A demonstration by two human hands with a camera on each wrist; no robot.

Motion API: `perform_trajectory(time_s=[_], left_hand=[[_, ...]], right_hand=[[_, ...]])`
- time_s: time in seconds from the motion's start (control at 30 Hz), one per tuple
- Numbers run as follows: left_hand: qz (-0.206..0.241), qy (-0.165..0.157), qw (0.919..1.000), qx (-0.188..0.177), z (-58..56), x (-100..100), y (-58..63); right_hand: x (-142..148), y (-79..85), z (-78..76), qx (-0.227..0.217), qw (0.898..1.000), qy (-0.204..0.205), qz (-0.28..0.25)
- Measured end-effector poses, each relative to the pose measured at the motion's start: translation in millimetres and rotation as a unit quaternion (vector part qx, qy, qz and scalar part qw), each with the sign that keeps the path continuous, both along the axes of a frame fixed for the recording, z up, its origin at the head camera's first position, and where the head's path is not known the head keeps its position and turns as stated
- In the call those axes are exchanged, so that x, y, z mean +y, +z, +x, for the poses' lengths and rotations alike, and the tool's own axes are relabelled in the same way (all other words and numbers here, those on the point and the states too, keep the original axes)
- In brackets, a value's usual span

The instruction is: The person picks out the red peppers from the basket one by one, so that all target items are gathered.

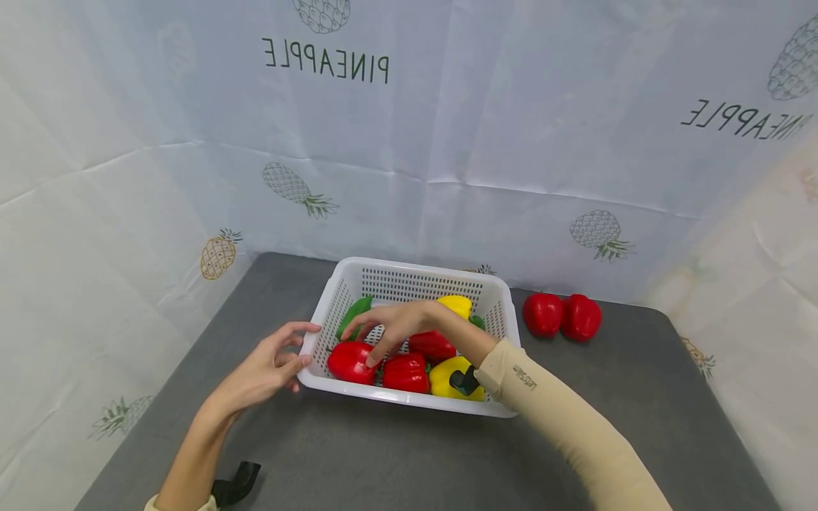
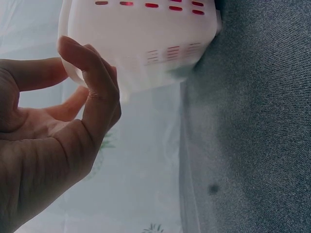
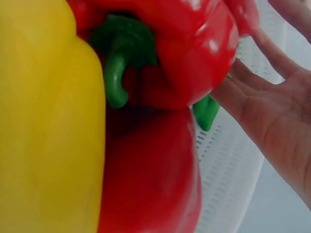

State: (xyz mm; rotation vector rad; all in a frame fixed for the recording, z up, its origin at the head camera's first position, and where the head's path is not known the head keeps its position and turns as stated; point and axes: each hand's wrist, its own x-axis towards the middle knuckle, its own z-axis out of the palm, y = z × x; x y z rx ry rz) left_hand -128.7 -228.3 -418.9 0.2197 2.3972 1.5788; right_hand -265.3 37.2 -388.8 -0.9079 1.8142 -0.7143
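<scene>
A white plastic basket (image 1: 409,399) holds several bell peppers and a long green pepper (image 1: 354,316). My left hand (image 1: 271,365) grips its left rim, fingers and thumb bent at the edge; the left wrist view shows the rim (image 2: 64,29) close up. My right hand (image 1: 399,328) reaches into the basket, fingers spread over the leftmost red bell pepper (image 1: 350,362). The thumb lies at that pepper's right side. In the right wrist view, the right hand (image 3: 272,102) is partly hidden behind a red bell pepper (image 3: 194,53) with a green stem.
Two red bell peppers (image 1: 543,314) stand side by side on the dark grey table (image 1: 396,461), right of the basket. Yellow bell peppers (image 1: 447,376) lie in the basket's right part. A pineapple-print curtain (image 1: 422,142) hangs behind the table.
</scene>
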Motion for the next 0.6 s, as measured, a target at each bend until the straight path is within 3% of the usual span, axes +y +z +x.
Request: perform_trajectory(time_s=[0.6], left_hand=[[0.000,-0.003,1.0000,0.008,0.1,0.6,1.0]], right_hand=[[-8.1,-9.8,-7.4,-0.019,0.999,0.015,0.037]])
